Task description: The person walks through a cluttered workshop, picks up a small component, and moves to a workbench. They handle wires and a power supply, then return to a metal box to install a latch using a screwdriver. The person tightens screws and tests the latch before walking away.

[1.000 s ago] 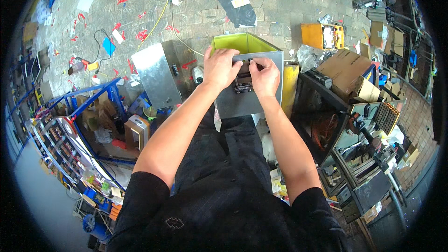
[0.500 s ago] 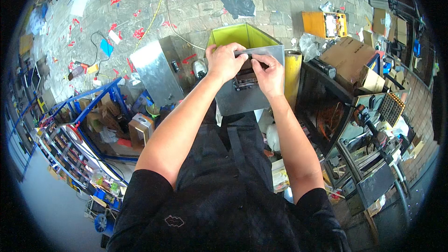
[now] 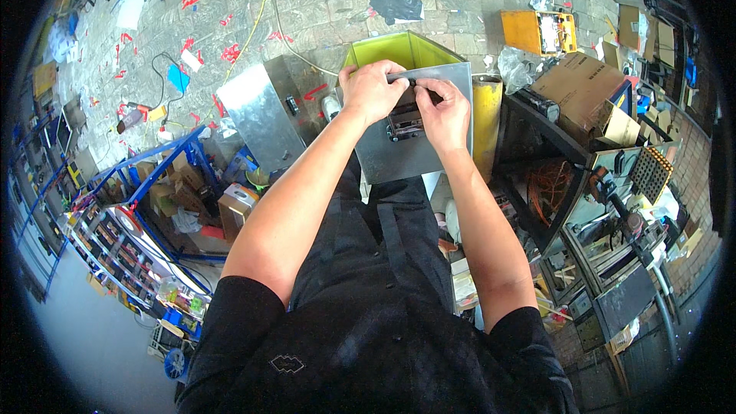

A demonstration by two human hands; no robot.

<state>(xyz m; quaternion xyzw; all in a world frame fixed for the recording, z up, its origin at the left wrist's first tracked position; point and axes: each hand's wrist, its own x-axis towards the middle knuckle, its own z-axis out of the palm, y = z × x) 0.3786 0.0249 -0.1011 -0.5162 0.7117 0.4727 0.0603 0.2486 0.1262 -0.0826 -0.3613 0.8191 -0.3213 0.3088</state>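
In front of me a grey sheet-metal panel (image 3: 383, 159) tilts against a box with yellow-green inner walls (image 3: 418, 52). A rectangular opening with a dark metal fitting (image 3: 405, 129) sits in the panel's middle. My left hand (image 3: 369, 93) is closed over the panel's upper left edge, thumb pointing inward. My right hand (image 3: 446, 113) pinches at the panel just above the opening, thumb and forefinger close to the left thumb. A small dark piece (image 3: 412, 83) shows between the fingertips of both hands; its kind is hidden.
To the left lies a shiny bent metal sheet (image 3: 261, 111), beside a blue frame (image 3: 165, 155) with boxes. At right stand a yellow cylinder (image 3: 485, 119), a black metal frame (image 3: 537, 134) and a cardboard box (image 3: 579, 92). A cable and red scraps litter the paved floor.
Both hands and the panel sit slightly higher in the picture, with the view shifted a little. The fingertips stay together at the same place on the panel.
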